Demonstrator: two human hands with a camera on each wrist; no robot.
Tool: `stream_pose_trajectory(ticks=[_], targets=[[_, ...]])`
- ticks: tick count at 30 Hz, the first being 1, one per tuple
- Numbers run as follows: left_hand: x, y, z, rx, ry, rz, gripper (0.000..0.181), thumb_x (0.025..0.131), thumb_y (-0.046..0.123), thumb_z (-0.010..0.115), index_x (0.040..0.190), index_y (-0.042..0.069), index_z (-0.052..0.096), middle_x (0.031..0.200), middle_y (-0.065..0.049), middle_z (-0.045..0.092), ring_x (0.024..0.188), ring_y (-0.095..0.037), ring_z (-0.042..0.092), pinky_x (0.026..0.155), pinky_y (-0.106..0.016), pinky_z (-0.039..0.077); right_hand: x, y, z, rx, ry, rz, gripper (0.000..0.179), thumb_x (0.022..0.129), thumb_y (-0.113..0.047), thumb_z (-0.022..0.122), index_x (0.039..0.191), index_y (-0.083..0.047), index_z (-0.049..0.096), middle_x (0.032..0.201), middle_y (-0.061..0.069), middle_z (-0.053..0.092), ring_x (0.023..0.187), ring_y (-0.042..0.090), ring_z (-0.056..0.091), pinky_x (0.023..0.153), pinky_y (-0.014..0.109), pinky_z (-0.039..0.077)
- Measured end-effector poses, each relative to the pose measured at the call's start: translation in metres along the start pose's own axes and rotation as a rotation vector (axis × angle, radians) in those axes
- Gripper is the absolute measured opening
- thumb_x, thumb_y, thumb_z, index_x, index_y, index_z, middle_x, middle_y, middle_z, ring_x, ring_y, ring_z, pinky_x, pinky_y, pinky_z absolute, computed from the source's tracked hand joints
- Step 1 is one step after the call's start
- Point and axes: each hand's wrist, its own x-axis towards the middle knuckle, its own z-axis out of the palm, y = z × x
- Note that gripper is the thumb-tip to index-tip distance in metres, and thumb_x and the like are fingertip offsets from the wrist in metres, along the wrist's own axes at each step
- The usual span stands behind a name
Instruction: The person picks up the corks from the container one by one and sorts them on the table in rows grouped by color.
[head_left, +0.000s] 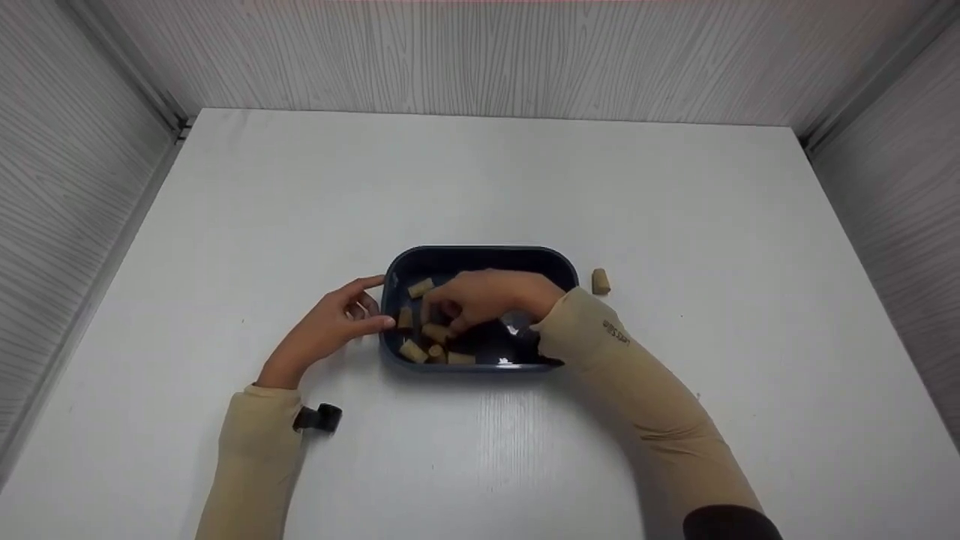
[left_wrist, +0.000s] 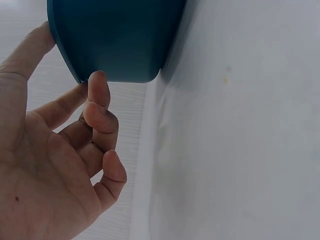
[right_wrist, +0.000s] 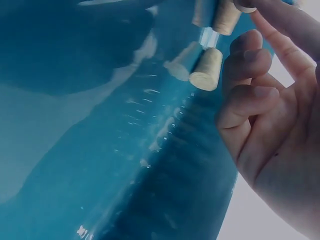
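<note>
A dark blue rectangular dish [head_left: 480,369] with rounded corners stands mid-table, several tapered corks [head_left: 412,351] lying in its left part. My left hand [head_left: 330,322] is at the dish's left end, with the thumb at the rim and the index finger reaching to the far-left corner. Its other fingers curl loosely outside the wall. Reaching in over the right side, my right hand [head_left: 484,296] pinches a cork [head_left: 436,333] between thumb and index finger, low in the dish. In the right wrist view, another cork [right_wrist: 206,70] lies on the glossy blue bottom near the curled fingers.
One cork [head_left: 601,281] stands on the white table [head_left: 495,180] just right of the dish. Grey wood-grain panels [head_left: 480,60] enclose the table at the back and on both sides. A black strap device [head_left: 319,418] sits at the left wrist.
</note>
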Motion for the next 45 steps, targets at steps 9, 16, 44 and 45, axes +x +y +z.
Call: stream_pose_trajectory(ticks=[9,16,44,45], targets=[[0.004,-0.004,0.002,0.007,0.007,-0.006,0.07,0.087,0.043,0.07,0.146,0.02,0.042,0.102,-0.005,0.057,0.082,-0.02,0.05,0.065,-0.029,0.041,-0.016,0.001,-0.02,0.089,0.121,-0.152,0.034,0.091,-0.019,0.068,0.123,-0.019,0.058,0.092,0.001,0.059,0.08,0.013,0.053,0.073,0.026,0.045],[0.006,-0.004,0.002,-0.001,0.004,-0.009,0.071,0.086,0.043,0.071,0.147,0.019,0.041,0.102,-0.005,0.057,0.083,-0.02,0.05,0.066,-0.028,0.041,-0.036,0.001,-0.033,0.158,0.202,-0.219,0.034,0.09,-0.014,0.067,0.123,-0.016,0.058,0.083,0.001,0.053,0.073,0.013,0.048,0.068,0.025,0.04],[0.002,-0.004,0.001,-0.01,-0.006,-0.013,0.07,0.088,0.037,0.07,0.147,0.016,0.04,0.103,-0.008,0.057,0.082,-0.018,0.05,0.067,-0.027,0.04,-0.147,0.054,-0.035,0.279,0.54,-0.067,0.035,0.089,-0.013,0.071,0.118,-0.007,0.053,0.075,-0.002,0.048,0.063,0.009,0.043,0.058,0.022,0.038],[0.001,-0.004,0.001,-0.011,-0.005,-0.014,0.07,0.088,0.036,0.07,0.147,0.016,0.04,0.103,-0.008,0.056,0.082,-0.019,0.05,0.067,-0.027,0.04,-0.151,0.055,-0.033,0.281,0.546,-0.066,0.035,0.088,-0.013,0.071,0.118,-0.007,0.053,0.075,-0.002,0.047,0.063,0.009,0.042,0.058,0.022,0.037]])
